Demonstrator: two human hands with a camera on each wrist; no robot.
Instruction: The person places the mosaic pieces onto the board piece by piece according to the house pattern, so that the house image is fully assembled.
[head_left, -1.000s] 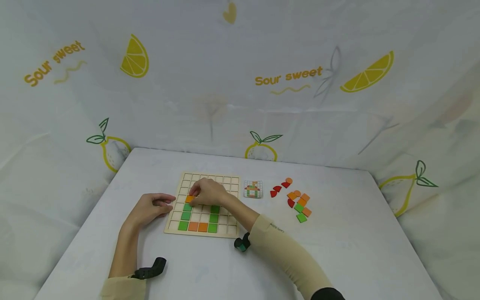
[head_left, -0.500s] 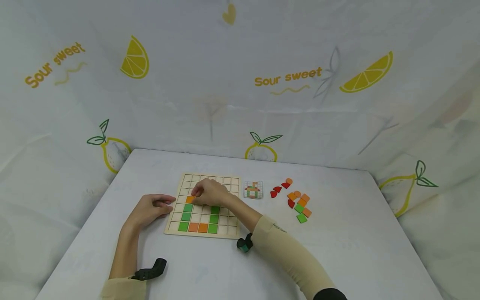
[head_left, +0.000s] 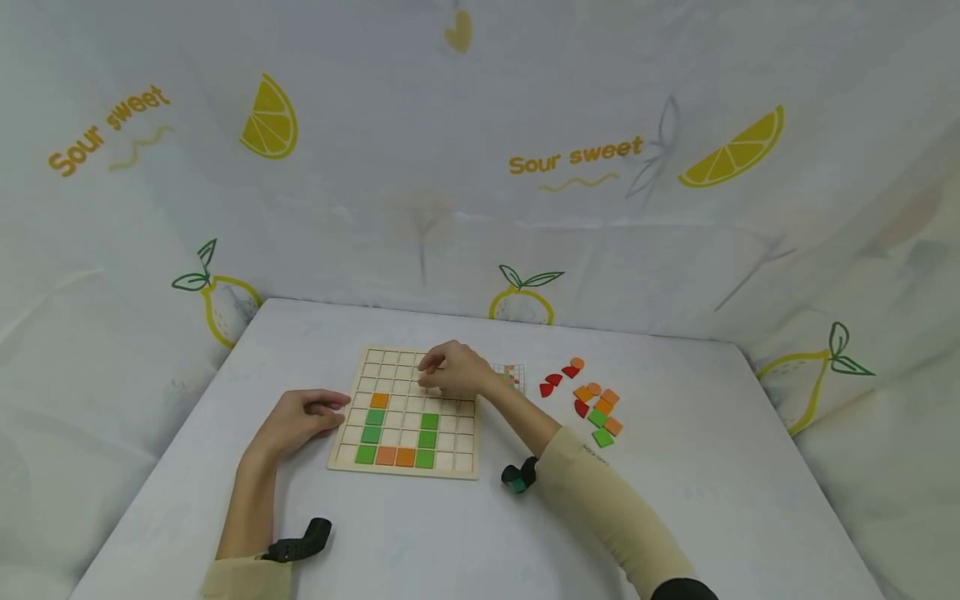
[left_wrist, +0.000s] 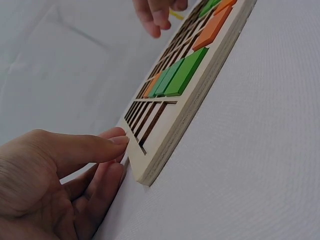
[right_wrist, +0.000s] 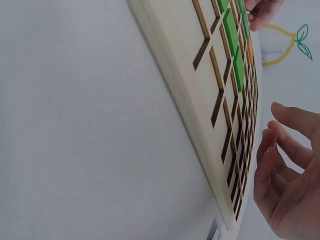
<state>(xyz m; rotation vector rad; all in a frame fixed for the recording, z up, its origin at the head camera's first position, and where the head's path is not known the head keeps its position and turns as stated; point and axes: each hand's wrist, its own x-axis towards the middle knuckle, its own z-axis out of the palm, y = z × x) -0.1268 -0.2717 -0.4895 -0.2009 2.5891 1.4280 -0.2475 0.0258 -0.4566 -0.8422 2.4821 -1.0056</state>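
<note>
As one pale wooden board, bearing six green square tiles and three orange squares, is touched by the left hand, fingers relaxed, the right hand, fingers parted, empty, is held above it.

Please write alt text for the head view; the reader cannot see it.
A person's right hand hovers over a gridded wooden board where green and orange tiles form a U; the left hand rests at its left edge. Right of the board lie a partly hidden card and loose red, orange and green pieces.
</note>
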